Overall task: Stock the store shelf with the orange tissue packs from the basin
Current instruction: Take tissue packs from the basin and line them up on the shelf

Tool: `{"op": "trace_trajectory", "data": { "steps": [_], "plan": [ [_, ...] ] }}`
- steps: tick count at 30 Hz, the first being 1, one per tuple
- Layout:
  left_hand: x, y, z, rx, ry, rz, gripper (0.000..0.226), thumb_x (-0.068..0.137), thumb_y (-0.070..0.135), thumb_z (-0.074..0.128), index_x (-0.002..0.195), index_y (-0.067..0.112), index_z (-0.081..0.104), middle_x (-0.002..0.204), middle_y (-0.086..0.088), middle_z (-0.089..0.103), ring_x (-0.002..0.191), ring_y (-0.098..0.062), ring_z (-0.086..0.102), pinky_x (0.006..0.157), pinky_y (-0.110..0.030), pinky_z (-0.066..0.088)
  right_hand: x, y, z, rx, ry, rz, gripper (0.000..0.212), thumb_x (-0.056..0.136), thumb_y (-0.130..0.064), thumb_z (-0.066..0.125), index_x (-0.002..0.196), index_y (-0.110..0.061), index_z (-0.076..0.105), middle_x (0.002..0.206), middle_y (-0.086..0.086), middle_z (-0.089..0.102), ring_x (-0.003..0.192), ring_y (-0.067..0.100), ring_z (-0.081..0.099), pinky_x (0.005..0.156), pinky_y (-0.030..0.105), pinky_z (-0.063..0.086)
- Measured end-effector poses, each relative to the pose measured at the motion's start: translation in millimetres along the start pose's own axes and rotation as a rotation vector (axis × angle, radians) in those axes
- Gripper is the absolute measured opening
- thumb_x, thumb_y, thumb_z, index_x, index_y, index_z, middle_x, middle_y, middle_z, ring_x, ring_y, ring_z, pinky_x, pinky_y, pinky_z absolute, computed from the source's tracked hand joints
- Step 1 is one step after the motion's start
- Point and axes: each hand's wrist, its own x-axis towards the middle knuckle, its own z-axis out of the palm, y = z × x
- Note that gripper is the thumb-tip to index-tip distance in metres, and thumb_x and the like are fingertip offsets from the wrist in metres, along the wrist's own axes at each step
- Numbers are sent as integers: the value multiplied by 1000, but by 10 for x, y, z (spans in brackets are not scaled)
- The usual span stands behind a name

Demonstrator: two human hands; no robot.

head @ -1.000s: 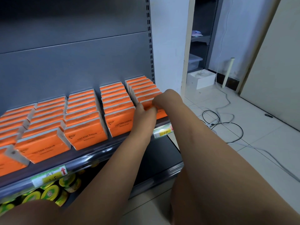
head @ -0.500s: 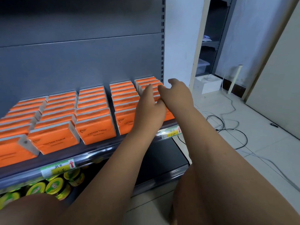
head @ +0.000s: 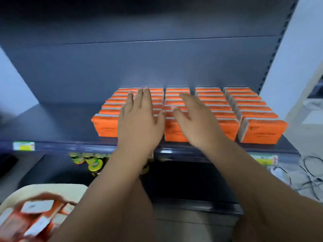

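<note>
Head: left hand (head: 139, 123) now leftward (flat)

One left hand (head: 139, 123), one right hand (head: 195, 123), one basin (head: 43, 187), two price tags (head: 23, 145) (head: 264, 159), at least four rows of orange tissue packs (head: 260, 131)

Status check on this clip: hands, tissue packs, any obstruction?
Both open, holding nothing: left hand and right hand, above the shelved tissue packs. In the basin, lower left, unstocked packs. Nothing blocks the shelf at its bare left end.
</note>
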Motion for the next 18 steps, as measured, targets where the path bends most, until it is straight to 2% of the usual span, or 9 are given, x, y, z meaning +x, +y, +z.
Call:
{"op": "trace_trajectory", "data": {
  "steps": [3, 8, 12, 14, 16, 18],
  "plan": [
    [-227, -503, -304, 121, 59, -148, 81, 93, 54, 36, 162, 12, 27, 169, -6, 28, 158, -32, 18, 123, -53, 25, -72, -448, 395, 57, -84, -123, 57, 103, -47, 48, 152, -18, 45, 156, 0, 45, 146, 19, 39, 116, 31, 29],
    [-744, -1294, -801, 302, 74, -308, 82, 94, 60, 36, 161, 13, 29, 168, -7, 30, 157, -33, 21, 120, -57, 30, -375, -1309, 1011, 207, -237, -330, 57, 101, -46, 50, 149, -16, 46, 155, 2, 46, 145, 18, 39, 122, 37, 29],
    [-1216, -1864, -1172, 411, 74, -384, 82, 93, 60, 32, 160, 13, 31, 167, -7, 33, 156, -32, 23, 121, -57, 29, -742, -1937, 1362, 272, -354, -349, 59, 104, -47, 46, 153, -16, 41, 157, 2, 43, 146, 19, 35, 117, 33, 28],
    [-1488, -2109, -1295, 435, 78, -450, 81, 93, 61, 32, 160, 14, 33, 166, -7, 34, 156, -31, 24, 121, -56, 30, -954, -2199, 1540, 253, -392, -381, 57, 103, -47, 45, 150, -15, 42, 154, 5, 46, 144, 22, 36, 114, 36, 30],
    [-1746, -2314, -1355, 452, 60, -520, 79, 95, 60, 36, 159, 13, 35, 166, -7, 35, 156, -31, 25, 122, -55, 29, -1138, -2389, 1731, 248, -448, -423, 57, 103, -48, 44, 149, -14, 43, 153, 6, 46, 144, 23, 35, 116, 39, 31],
    [-1989, -2498, -1369, 460, 19, -593, 75, 101, 58, 38, 161, 15, 31, 168, -5, 31, 157, -29, 21, 125, -53, 25, -1255, -2532, 1924, 262, -546, -434, 61, 104, -50, 42, 154, -15, 36, 160, 6, 37, 150, 23, 28, 121, 40, 26]
  ]
}}
